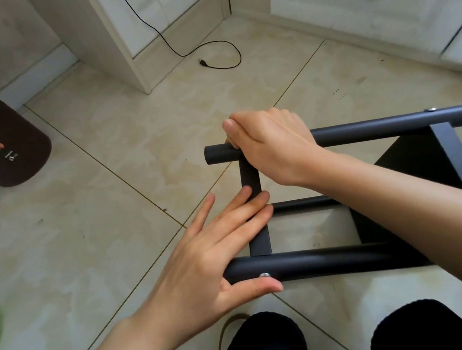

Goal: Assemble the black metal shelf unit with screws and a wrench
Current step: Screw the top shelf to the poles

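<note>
On tiled floor, right hand (271, 143) gripping shelf frame (367, 130) top tube; left hand (207, 263) lying flat, fingers spread, against crossbar (249, 172).

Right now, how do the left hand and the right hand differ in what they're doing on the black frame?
The right hand is curled shut around the far tube near its open end; the left hand lies open with fingers spread. The right hand grips from above, while the left hand's fingers rest across the flat crossbar and its thumb sits under the near tube, beside a screw head. Both touch the same frame end.
</note>
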Demonstrator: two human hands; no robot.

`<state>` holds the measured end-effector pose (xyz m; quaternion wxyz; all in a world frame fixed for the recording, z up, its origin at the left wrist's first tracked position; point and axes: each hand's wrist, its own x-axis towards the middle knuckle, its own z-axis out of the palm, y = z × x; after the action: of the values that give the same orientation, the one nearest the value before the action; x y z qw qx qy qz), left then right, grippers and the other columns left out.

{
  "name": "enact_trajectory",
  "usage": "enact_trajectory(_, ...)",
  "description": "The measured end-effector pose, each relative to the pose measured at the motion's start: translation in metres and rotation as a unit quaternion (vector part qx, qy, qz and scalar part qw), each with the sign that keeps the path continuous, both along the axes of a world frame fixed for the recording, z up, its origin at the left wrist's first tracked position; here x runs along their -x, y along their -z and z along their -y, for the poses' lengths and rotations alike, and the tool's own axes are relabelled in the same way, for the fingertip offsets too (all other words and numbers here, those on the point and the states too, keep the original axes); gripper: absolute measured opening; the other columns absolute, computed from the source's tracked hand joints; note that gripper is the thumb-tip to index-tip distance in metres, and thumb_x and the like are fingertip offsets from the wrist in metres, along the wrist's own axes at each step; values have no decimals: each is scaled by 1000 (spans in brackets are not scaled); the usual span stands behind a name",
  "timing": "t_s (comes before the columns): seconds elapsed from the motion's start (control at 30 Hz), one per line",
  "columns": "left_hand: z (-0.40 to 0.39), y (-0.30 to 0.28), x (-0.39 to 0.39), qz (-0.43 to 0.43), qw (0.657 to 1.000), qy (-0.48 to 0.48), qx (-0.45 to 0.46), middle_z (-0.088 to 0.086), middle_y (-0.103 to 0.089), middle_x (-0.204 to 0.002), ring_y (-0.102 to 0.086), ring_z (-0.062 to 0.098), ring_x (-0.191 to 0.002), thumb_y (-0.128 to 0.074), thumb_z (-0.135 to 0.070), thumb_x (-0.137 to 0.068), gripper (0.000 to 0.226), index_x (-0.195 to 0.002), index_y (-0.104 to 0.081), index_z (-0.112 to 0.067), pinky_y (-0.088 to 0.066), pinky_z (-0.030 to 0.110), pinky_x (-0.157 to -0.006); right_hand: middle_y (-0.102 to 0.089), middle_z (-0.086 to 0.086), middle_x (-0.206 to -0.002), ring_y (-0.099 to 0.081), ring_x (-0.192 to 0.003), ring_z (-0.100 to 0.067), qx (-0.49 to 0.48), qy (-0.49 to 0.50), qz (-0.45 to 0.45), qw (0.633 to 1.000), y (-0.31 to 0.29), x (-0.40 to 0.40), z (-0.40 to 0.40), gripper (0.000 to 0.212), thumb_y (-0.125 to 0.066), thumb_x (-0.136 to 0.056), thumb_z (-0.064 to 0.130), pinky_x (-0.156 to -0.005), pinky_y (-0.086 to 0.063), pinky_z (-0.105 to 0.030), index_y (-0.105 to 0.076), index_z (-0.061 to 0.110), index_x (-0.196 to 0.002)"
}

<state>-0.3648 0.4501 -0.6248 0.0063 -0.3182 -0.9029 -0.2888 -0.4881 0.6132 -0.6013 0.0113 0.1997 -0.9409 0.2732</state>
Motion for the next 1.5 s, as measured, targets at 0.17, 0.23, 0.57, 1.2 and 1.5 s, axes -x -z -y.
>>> enact_trajectory(0.17,3,-3,3,18,999,5,27,-9,-30,-163,-20,10,-153,-58,-62,-89,79,-152,-36,-20,-10,37,-125,-69,1,-93,-59,-88,-31,0,-3,54,999,-4,7,-2,41,-28,-105,39,-79,-44,-39,-52,20,-77)
enact_trajectory(0.23,5,-4,4,31,999,18,41,-11,-24,-165,-14,8,-154,-57,-63,-90,81,-155,-32,-21,-9,35,-124,-65,3,-82,-63,-93,-28,62,-32,149,986,-10,18,-9,42,-32,-105,35,-82,-44,-35,-48,21,-69)
enact_trajectory(0.57,7,-3,7,10,999,25,47,-13,-20,-167,-14,14,-155,-56,-65,-92,79,-155,-32,-25,-6,42,-124,-72,-13,-115,-60,-123,-29,170,-180,538,805,-5,66,-16,34,-23,-108,32,-116,-29,-55,-38,15,-83)
enact_trajectory(1.2,8,6,7,2,999,28,16,-6,-26,-166,-23,19,-154,-56,-62,-94,80,-155,-34,-15,-10,48,-125,-76,-9,-93,-68,-109,-28,199,-145,477,844,-12,53,-15,32,-35,-107,29,-97,-46,-41,-46,12,-82)
enact_trajectory(1.5,4,1,4,28,1000,5,-13,-8,-31,-164,-25,19,-153,-56,-57,-95,73,-153,-37,-17,-13,45,-125,-71,1,-89,-64,-88,-24,326,-139,296,887,-40,-10,-78,29,-49,-101,27,-89,-57,-34,-66,12,-83)
